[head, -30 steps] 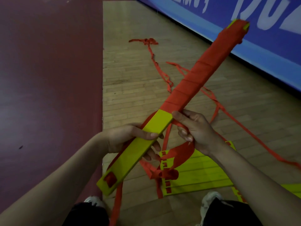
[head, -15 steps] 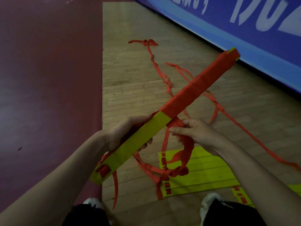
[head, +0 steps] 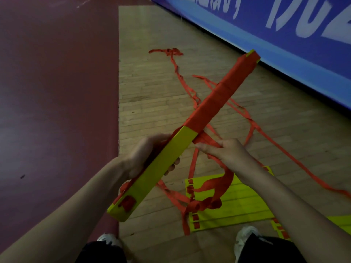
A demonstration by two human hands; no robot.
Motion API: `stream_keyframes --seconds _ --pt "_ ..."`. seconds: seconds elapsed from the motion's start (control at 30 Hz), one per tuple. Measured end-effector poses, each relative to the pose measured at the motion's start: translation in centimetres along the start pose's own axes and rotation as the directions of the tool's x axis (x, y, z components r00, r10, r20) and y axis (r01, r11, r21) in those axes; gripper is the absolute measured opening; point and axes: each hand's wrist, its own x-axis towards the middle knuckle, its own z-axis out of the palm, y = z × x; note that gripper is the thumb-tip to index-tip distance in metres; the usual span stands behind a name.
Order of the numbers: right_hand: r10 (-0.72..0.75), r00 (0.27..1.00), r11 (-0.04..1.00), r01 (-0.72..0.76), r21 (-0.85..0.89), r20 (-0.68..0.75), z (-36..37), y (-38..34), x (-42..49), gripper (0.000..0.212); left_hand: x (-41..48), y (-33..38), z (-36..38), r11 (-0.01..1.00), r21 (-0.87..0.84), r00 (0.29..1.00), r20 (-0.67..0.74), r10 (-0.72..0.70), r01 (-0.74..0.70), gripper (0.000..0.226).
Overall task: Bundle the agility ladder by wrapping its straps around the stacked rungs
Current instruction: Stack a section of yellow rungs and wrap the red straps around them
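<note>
Head view — loose straps [head: 172, 51], flat rungs [head: 247, 204] underfoot — banner [head: 284, 59] beyond.

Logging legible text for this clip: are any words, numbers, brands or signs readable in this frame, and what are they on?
The large white characters on the blue banner: cut off by the frame's top edge, not readable.
The smaller white characters on the same banner: blurred and cropped, not readable.
The stacked rungs, red straps and rungs on the floor: no print visible.
</note>
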Motion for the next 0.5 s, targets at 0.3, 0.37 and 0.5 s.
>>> stream_keyframes --seconds 0.3,0.37,0.5 --pt "-0.083 0.996 0.987 0.080 0.142 0.019 0.0 0.3 0.2 0.009 0.3 -0.2 0.0 1.000 0.020 0.999 -0.048 0.011 -0.010 0.045" --pt "-0.090 0.996 0.985 0.089 0.150 0.000 0.2 0.2 0.1 0.013 0.3 -0.1 0.2 0.999 0.048 0.997 -0.074 0.020 -0.017 0.047" --pt "-0.127 0.990 0.978 0.134 0.161 -0.052 0.6 -0.5 -0.4 0.018 0.4 -0.3 0.9 0.996 0.086 0.990 -0.132 0.041 -0.030 0.037"
